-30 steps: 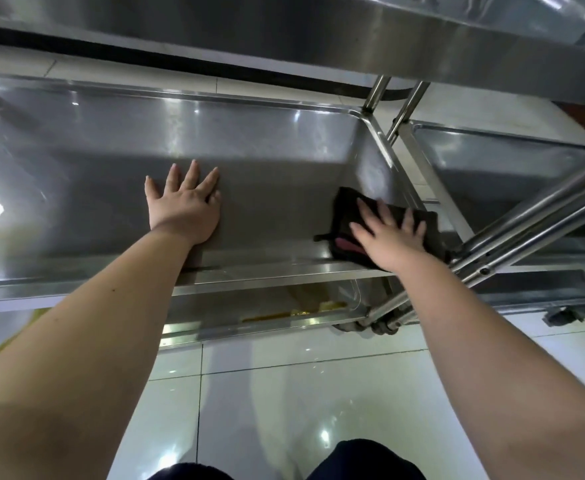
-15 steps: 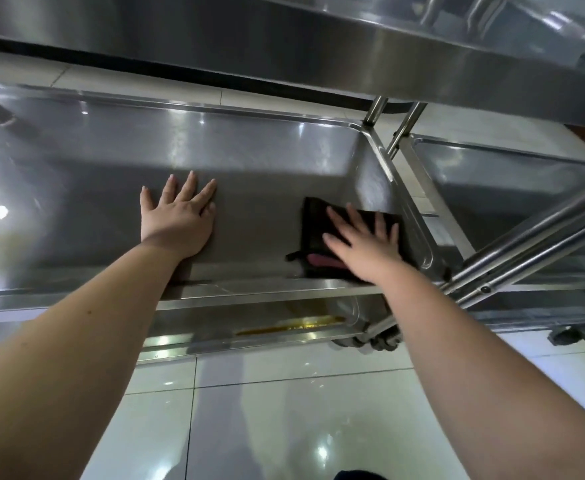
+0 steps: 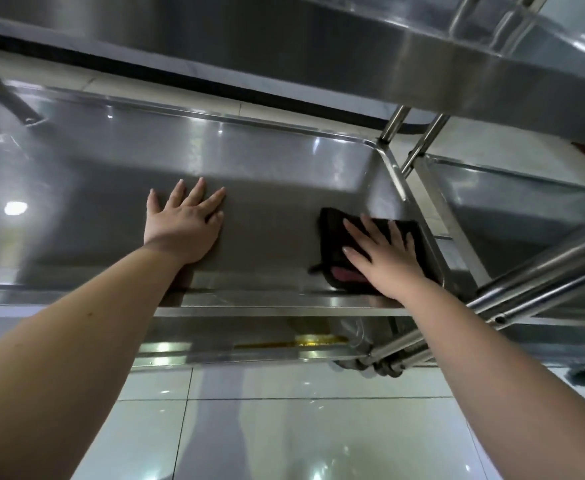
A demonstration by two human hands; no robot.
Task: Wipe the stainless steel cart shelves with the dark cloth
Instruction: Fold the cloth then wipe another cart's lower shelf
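Observation:
The middle shelf (image 3: pixel 267 168) of the stainless steel cart is a shallow tray with a raised rim. The dark cloth (image 3: pixel 332 230), folded, lies flat in the shelf's near right corner, with a pink patch showing at its near edge. My right hand (image 3: pixel 384 254) presses on the cloth with straight, spread fingers. My left hand (image 3: pixel 183 223) rests flat on the bare steel near the shelf's middle, fingers straight. The upper shelf (image 3: pixel 318 39) overhangs the scene at the top.
A lower shelf (image 3: pixel 249 341) shows under the front rim. A second steel cart's shelf (image 3: pixel 526 202) stands close on the right, with slanted tubes (image 3: pixel 543 271) crossing in front of it. Glossy white floor tiles (image 3: pixel 284 427) lie below.
My right hand slid the cloth left from the right corner, then back toward the right wall. My left hand stayed flat on the shelf. The view tilted upward slightly.

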